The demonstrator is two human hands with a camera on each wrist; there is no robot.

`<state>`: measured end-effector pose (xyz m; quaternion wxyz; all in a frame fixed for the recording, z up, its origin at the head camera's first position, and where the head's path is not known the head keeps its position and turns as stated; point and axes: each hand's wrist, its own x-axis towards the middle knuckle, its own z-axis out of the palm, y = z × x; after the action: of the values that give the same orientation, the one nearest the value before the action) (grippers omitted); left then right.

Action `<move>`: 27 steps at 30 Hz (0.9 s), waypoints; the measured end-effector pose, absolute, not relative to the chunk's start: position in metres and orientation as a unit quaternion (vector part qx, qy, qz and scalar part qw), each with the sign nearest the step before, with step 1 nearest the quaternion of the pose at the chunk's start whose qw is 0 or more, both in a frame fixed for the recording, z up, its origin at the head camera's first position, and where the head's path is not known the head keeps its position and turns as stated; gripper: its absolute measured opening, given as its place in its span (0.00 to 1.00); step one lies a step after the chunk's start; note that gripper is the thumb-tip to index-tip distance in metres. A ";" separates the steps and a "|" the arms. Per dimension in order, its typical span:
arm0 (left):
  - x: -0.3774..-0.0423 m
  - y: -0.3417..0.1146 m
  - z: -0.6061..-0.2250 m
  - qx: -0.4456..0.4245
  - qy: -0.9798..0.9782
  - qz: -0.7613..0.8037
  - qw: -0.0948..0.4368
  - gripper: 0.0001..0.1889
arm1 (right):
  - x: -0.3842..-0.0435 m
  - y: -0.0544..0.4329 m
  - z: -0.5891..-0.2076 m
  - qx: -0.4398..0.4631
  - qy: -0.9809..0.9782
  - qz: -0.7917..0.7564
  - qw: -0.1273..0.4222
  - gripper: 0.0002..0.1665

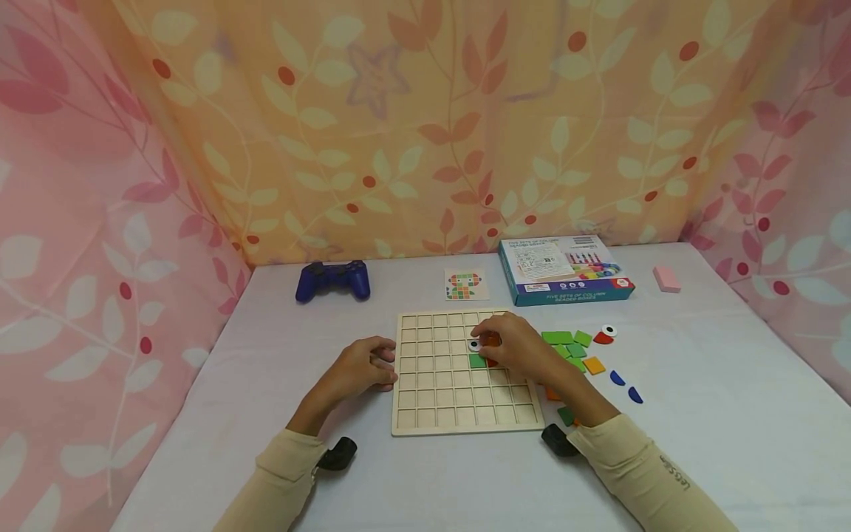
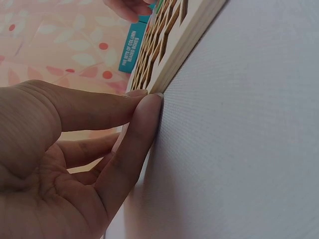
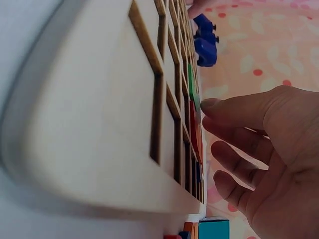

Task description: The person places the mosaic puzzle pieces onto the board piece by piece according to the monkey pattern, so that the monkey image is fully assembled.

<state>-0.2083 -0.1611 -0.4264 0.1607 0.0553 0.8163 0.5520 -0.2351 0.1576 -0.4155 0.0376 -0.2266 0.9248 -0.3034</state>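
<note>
A square wooden grid board (image 1: 432,395) lies on the table. My left hand (image 1: 359,367) is at its left edge; in the left wrist view the thumb and forefinger (image 2: 144,122) meet at the board's rim. Over the board's upper right part is my right hand (image 1: 518,343), thumb and forefinger together at a round white eye tile (image 1: 474,345) with a black centre. Just below that tile sits a green square tile (image 1: 477,360) in the grid. Red and orange tiles (image 3: 193,119) show beside it, partly hidden by the right hand.
Loose green tiles (image 1: 557,338), an orange tile (image 1: 595,365), blue half-round pieces (image 1: 635,395) and another eye piece (image 1: 609,330) lie right of the board. Behind are a blue game controller (image 1: 332,281), a pattern card (image 1: 466,284), a boxed set (image 1: 565,273) and a pink block (image 1: 667,279).
</note>
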 end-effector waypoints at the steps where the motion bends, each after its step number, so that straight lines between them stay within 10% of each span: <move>1: -0.208 -0.161 -0.427 0.055 0.817 0.552 0.160 0.31 | -0.236 0.159 -0.415 -0.227 0.924 -0.305 0.039 0.17; 27: -0.208 -0.161 -0.427 0.051 0.819 0.549 0.159 0.31 | -0.241 0.164 -0.410 -0.269 0.899 -0.330 0.102 0.18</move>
<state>-0.2080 -0.1614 -0.4273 0.1586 0.0512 0.8190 0.5491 -0.2410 0.1644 -0.4104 0.1018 -0.2685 0.8992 -0.3302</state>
